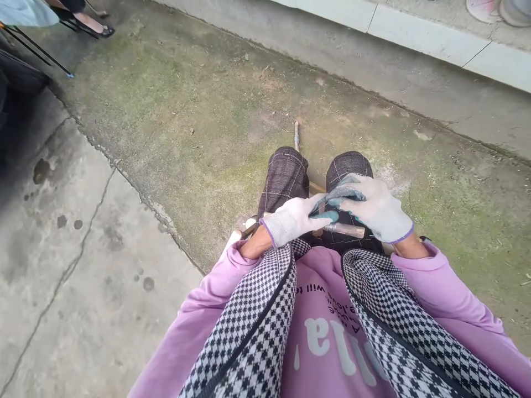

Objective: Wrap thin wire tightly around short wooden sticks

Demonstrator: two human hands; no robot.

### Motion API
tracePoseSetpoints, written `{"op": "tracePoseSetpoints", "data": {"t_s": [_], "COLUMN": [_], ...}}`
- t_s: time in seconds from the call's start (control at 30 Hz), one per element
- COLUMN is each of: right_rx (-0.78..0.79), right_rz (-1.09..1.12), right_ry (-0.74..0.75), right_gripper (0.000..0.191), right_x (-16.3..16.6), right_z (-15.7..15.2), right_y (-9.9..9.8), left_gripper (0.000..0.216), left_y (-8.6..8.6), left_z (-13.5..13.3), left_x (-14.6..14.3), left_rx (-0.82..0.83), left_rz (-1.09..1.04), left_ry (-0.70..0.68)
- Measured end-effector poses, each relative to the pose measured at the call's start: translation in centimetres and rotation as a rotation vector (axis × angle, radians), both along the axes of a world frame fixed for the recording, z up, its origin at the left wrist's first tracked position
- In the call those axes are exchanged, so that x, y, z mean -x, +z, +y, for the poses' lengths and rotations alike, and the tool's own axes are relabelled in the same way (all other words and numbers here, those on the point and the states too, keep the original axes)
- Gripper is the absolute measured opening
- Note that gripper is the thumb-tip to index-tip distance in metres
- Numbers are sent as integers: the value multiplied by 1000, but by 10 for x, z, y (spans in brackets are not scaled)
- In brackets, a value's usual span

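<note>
Both hands meet above my lap in white knit gloves with grey-teal coated fingers. My left hand (299, 214) has its fingers bent and closed, pointing right. Over its fingertips, my right hand (369, 204) curls its fingers down, pressed together. Whatever lies between the fingers is hidden. Just below the fingers, a short wooden handle (350, 230) with a shiny wrapped band sticks out to the right across my dark checked trousers (286, 174). Whether a hand grips it, I cannot tell. Past my left knee, a wooden stick (297, 135) with a similar wrapping points forward.
Mossy concrete ground (186, 121) spreads ahead, bordered by a raised tiled ledge (415, 33). A cracked grey slab (83, 265) lies at left. At the upper left are another person's foot (93, 25) and a thin-legged stand (41, 50). Round containers (514, 12) sit on the ledge.
</note>
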State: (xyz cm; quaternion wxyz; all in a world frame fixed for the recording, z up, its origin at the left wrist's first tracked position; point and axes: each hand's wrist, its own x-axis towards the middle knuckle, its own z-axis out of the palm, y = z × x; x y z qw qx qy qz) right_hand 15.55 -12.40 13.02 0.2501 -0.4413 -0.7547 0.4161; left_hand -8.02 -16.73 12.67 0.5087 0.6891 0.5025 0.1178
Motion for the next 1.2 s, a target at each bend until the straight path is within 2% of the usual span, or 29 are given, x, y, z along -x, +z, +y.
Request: {"op": "tracePoseSetpoints", "data": {"t_s": [0.13, 0.23, 0.27, 0.33, 0.4, 0.47, 0.53, 0.6, 0.7, 0.8, 0.93, 1.07, 1.2], "right_rx": [6, 7, 7, 6, 7, 18, 39, 70, 177, 322, 432, 434, 351], "right_rz": [-30, -34, -28, -10, 2, 20, 55, 110, 220, 349, 442, 448, 431], "right_ry": [39, 31, 30, 25, 11, -13, -45, -90, -167, -256, -329, -334, -332], "right_gripper": [15, 16, 16, 16, 15, 14, 14, 11, 7, 4, 22, 24, 15], "right_x": [-4, -2, -1, 2, 5, 8, 10, 13, 17, 19, 20, 19, 19], "right_z": [-9, -14, -16, -18, -20, -21, -21, -20, -19, -19, -19, -18, -22], "right_y": [-12, -15, -16, -15, -13, -11, -10, -10, -11, -14, -21, -26, -24], "left_gripper": [39, 45, 49, 54, 56, 57, 53, 39, 17, 9, 6, 5, 6], "left_y": [-26, -37, -38, -33, -24, -14, -7, -3, -2, 1, 7, 9, 5], "left_z": [-16, -20, -20, -20, -21, -21, -20, -20, -19, -18, -19, -19, -19], "left_x": [-6, -10, -10, -9, -7, -7, -9, -12, -16, -18, -19, -20, -20], "left_rx": [0, -91, -124, -190, -200, -81, 134, 313, 421, 466, 482, 473, 466], "left_rz": [237, 278, 264, 183, 7, -250, -465, -557, -574, -575, -608, -628, -640], "left_ry": [-133, -182, -141, 28, 217, 329, 391, 478, 633, 704, 744, 780, 807]}}
